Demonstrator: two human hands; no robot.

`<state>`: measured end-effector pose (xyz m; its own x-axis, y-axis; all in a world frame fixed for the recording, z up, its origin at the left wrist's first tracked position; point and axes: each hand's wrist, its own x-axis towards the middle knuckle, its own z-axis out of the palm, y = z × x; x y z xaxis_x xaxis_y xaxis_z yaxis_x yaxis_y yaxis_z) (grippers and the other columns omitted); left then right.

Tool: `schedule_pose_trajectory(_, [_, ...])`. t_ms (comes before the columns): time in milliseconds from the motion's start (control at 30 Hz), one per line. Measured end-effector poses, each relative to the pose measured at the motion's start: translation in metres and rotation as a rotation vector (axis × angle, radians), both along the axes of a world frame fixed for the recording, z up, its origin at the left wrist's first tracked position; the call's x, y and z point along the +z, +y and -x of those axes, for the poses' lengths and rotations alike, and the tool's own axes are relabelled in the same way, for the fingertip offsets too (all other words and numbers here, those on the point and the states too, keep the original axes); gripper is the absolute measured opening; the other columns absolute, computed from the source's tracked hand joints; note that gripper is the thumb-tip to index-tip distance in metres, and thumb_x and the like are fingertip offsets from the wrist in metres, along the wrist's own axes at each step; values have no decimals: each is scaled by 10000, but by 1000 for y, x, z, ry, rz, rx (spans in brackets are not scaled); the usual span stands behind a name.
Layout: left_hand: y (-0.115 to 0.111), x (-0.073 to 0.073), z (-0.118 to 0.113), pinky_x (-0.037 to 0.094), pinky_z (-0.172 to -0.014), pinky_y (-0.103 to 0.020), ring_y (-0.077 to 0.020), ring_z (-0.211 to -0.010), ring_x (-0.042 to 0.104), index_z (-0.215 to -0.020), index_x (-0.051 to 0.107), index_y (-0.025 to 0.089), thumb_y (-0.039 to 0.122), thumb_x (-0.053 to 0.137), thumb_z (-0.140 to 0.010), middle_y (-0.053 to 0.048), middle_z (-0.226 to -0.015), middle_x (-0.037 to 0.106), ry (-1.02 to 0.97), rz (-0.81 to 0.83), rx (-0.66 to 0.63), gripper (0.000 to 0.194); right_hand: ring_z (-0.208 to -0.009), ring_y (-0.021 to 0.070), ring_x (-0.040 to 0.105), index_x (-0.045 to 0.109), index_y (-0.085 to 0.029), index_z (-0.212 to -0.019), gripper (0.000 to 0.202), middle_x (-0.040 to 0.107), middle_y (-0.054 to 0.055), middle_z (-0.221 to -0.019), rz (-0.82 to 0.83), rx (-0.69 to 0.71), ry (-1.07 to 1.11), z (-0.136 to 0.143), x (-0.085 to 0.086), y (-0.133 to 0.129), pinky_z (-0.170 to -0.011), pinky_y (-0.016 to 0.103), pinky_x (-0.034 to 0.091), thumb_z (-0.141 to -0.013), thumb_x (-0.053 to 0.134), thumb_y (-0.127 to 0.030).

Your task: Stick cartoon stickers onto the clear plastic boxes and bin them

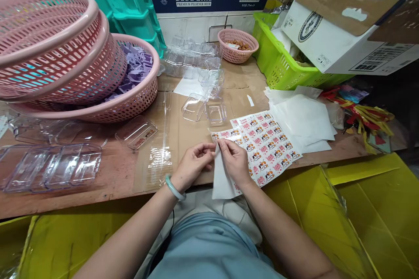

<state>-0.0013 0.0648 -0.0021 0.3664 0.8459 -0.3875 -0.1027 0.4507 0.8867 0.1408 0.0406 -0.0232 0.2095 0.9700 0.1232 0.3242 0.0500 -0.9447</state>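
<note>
My right hand [235, 162] is closed in a pinch on a sticker sheet [272, 147] printed with cartoon cats and pink patterns. The sheet's near left part is folded over, so its plain white backing shows below my fingers. Beside it, my left hand [195, 165], with a pale green bangle [175, 188] on the wrist, has its fingers curled together at the sheet's left edge. Whatever sits between those fingertips is too small to make out. Left of my hands lies a clear plastic case [136, 132] with a sticker showing on it.
Pink baskets [134, 107] stand at the left, the lower one holding purple parts [137, 64]. Clear plastic cases [54, 168] lie front left, more cases [193, 59] farther back. White paper [303, 113], a green crate [278, 52] and cartons [334, 39] are at the right.
</note>
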Motion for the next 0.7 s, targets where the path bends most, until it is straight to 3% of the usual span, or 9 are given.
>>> schedule_pose_trajectory(233, [1,-4,0,452,-581,-210,-85,-589,515,-734,654,136,354,740,-647,9,-696,595,0,-24,134,250,-1107,204,637,656,-257,-1183,323,691,56,-1184,-175,196,-264,0,0,-2,-1017,406,477,-874,566,-222])
schedule_pose_trajectory(333, [0,-6,4,439,-586,-206,-76,-563,500,-687,631,140,362,733,-661,26,-635,564,-14,-20,145,246,-1149,198,611,626,-273,-1229,353,669,54,-1229,-204,251,-327,2,0,-1,-1026,413,468,-883,580,-223])
schedule_pose_trajectory(500, [0,-4,7,451,-599,-222,-87,-573,509,-655,619,139,410,715,-694,16,-627,560,-9,-30,110,290,-1115,192,630,667,-274,-1168,281,698,41,-1177,-189,252,-296,4,-3,0,-1004,405,485,-908,570,-235])
schedule_pose_trajectory(700, [-1,-9,8,435,-630,-219,-97,-647,509,-803,659,137,361,752,-672,4,-713,587,17,-132,53,276,-1044,198,660,714,-262,-1085,246,727,54,-1098,-169,165,-181,6,-6,0,-951,394,521,-925,527,-254])
